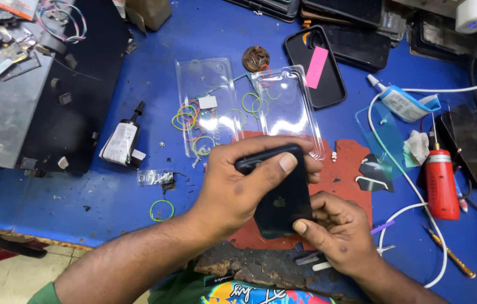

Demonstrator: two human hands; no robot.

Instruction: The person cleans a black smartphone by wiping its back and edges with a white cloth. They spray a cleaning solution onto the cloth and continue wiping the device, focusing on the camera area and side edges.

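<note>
Though our fingers cover its edges, our left hand (233, 188) and right hand (337, 225) clasp one dark phone (279, 200). Two clear cases (204, 101) lie far behind it.

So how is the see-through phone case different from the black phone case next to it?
The see-through case is clear, so the blue table and rubber bands show through it; the black case hides what's beneath. The black case has a pink slip lying on it; the see-through case has none. The see-through case lies nearer the hands. Both lie flat, open side up.
</note>
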